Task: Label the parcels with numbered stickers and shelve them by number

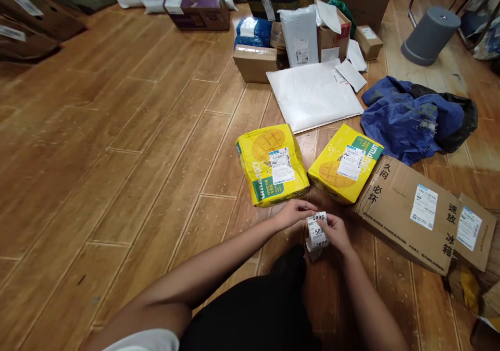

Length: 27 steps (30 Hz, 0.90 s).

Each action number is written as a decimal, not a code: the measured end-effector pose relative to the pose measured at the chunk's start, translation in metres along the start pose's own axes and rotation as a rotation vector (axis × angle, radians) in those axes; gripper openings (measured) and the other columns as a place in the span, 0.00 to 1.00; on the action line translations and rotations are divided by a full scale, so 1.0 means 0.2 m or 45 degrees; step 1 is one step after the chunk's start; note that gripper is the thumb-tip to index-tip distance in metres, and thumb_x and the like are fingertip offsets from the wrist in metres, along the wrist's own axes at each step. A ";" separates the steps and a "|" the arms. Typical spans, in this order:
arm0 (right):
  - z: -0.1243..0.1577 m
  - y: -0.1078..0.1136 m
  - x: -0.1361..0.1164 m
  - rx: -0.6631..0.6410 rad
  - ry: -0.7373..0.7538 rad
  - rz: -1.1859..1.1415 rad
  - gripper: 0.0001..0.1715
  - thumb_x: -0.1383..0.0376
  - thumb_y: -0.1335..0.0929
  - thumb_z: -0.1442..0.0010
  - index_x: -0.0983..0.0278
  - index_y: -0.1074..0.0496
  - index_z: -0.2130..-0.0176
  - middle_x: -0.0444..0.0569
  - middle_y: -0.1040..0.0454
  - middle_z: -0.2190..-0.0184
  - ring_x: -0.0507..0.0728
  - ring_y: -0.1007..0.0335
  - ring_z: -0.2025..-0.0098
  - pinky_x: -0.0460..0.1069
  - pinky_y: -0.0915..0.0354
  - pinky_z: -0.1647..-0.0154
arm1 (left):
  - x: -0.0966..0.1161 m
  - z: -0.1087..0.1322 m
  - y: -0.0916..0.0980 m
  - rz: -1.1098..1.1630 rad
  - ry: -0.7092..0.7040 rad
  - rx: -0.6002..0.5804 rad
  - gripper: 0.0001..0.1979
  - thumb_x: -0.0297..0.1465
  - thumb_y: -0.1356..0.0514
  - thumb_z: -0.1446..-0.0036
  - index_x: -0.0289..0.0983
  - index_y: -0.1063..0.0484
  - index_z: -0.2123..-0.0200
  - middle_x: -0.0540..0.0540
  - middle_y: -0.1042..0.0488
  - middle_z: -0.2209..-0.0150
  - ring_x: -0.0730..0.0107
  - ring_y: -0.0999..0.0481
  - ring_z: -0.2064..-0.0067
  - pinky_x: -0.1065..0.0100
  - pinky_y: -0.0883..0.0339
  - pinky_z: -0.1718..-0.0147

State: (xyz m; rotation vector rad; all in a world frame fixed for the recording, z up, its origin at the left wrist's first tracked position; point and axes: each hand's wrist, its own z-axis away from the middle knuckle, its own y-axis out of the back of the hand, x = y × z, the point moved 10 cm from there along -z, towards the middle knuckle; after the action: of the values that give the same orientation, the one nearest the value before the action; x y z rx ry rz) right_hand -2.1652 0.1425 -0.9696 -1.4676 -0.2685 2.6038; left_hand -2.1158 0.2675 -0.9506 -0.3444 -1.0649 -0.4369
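Label strip [317, 231] was held low over the floor [117, 158], near a yellow box [272, 164]. Left hand [294, 213] and right hand [336, 232] each had the grip pinched on the strip's upper part. Judged light, limp and easily creased; best taken by the edges, clear of any adhesive.

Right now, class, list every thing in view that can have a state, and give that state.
label strip, held between both hands.
left hand, shut on label strip.
right hand, shut on label strip.
left yellow box, sealed, dented, label up.
right yellow box, sealed, label up.
brown carton, lying flat, label up.
white mailer, lying flat.
blue bag, crumpled.
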 end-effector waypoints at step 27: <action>-0.02 -0.01 0.26 0.061 -0.108 0.087 0.36 0.37 0.25 0.68 0.65 0.27 0.74 0.44 0.28 0.81 0.51 0.38 0.80 0.45 0.41 0.78 | -0.12 0.08 -0.04 -0.682 -0.118 0.188 0.07 0.35 0.40 0.43 0.38 0.29 0.71 0.49 0.26 0.72 0.67 0.28 0.69 0.68 0.37 0.69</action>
State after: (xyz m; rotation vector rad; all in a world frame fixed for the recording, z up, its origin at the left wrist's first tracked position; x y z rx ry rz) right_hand -2.1880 0.1549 -1.0153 -1.3766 -0.1669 2.7110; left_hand -2.1428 0.2721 -0.9638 0.0601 -1.2714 -0.8190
